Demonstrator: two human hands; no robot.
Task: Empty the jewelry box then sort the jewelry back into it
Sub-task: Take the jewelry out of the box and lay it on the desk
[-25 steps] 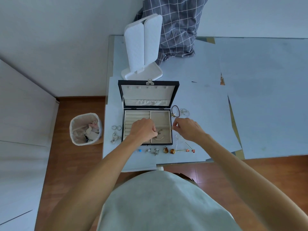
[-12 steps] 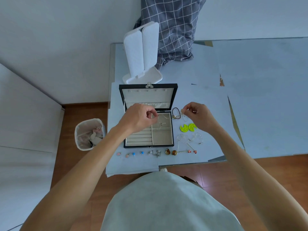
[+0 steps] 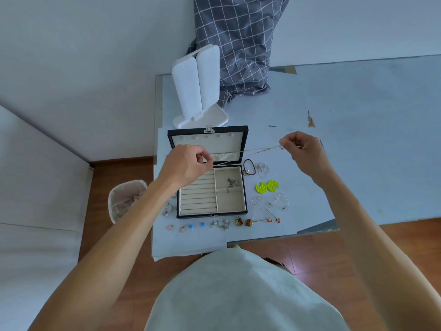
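Observation:
The black jewelry box [image 3: 211,215] stands open on the table, its cream tray split into ring rolls and two compartments. A small silver piece [image 3: 231,182] lies in the upper right compartment. A thin silver necklace chain [image 3: 257,150] is stretched taut above the box. My left hand [image 3: 187,163] pinches one end over the box's left side; my right hand [image 3: 301,150] pinches the other end, raised to the right of the lid. Earrings lie around the box: two neon yellow discs [image 3: 266,186], silver hoops [image 3: 270,201], small studs [image 3: 191,226] along the front.
A white folded stand [image 3: 196,87] rises behind the box, with checked grey cloth [image 3: 235,41] beyond it. A black hair tie [image 3: 249,166] lies right of the box. A lined waste bin [image 3: 125,199] sits on the wood floor left of the table [image 3: 358,139].
Both hands rose from the tray's compartment and moved apart, drawing the necklace chain out taut between them. The yellow discs and hoops became visible as the right hand lifted.

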